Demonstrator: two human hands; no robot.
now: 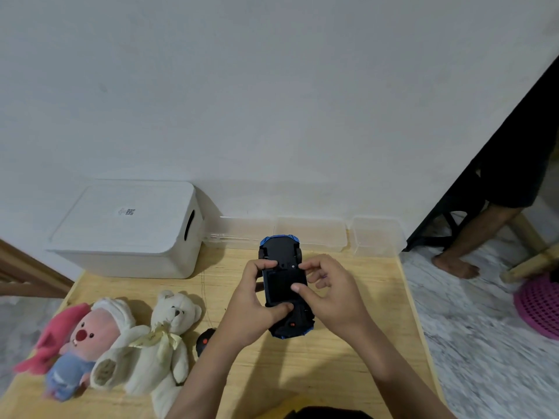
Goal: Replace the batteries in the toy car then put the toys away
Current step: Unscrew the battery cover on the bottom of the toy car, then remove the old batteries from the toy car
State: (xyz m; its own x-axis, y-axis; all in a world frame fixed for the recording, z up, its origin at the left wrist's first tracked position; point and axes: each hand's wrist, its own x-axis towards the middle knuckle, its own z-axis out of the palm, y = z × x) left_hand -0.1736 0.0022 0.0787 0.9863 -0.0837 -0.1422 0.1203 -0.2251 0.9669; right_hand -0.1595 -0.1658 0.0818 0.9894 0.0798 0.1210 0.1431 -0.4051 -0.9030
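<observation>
A blue toy car (280, 279) is held upside down above the wooden table (302, 373), its black underside facing me. My left hand (252, 306) grips its left side, with the thumb on the underside near the rear. My right hand (329, 294) holds the right side, thumb pressing on the black battery cover. A white teddy bear (169, 337) and a pink plush in a white hood (90, 340) lie at the table's left. A black remote control (204, 343) lies beside the bear, partly hidden by my left forearm.
A white lidded storage box (130, 231) stands at the back left against the wall. Clear plastic containers (311, 234) line the back edge. To the right, off the table, are a person's bare foot (456, 264) and a pink basket (538, 306) on the marble floor.
</observation>
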